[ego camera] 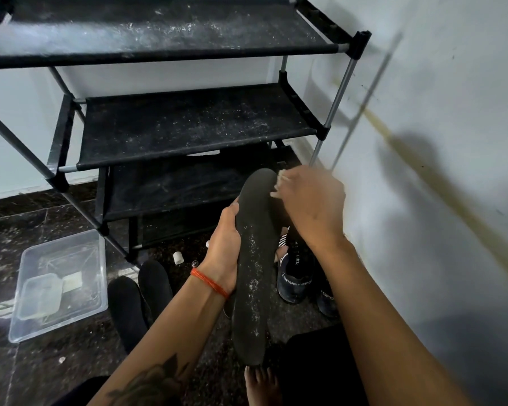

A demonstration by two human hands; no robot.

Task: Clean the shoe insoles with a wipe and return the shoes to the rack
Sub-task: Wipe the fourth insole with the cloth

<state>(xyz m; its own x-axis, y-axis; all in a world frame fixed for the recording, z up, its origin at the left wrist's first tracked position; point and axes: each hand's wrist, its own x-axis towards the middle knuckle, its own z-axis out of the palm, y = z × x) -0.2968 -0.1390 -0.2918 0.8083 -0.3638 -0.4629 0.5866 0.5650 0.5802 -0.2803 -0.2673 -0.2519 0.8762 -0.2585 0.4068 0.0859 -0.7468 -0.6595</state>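
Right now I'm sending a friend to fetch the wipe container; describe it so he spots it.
Start at the black shoe rack; on the dark floor to its lower left lies a clear plastic tub. Unlike the black insoles beside it, it is see-through, with a smaller clear box inside.

A pale wall (452,112), marked by a yellowish streak, is seen on the right. The dark speckled stone floor (56,367) is littered with white specks, and a clear plastic tub (35,326) is set on it at near left.
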